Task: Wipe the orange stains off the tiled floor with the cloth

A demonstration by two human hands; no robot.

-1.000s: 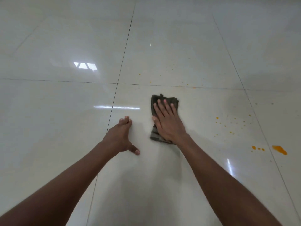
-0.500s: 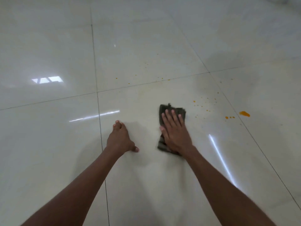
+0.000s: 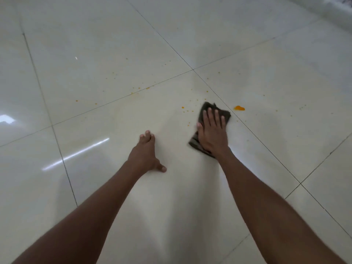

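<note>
Since a moment ago my right hand has slid the dark folded cloth to the right across the glossy cream tiled floor, so it now lies between the small orange specks and the larger orange blob. That grip is flat, fingers straight, pressing down rather than clutching; my left hand braces open on bare tile. Pressing too hard could smear the blob along the grout, and the cloth could bunch under my palm.

Two hands — left hand, right hand — one cloth, one large orange blot, many specks.
</note>
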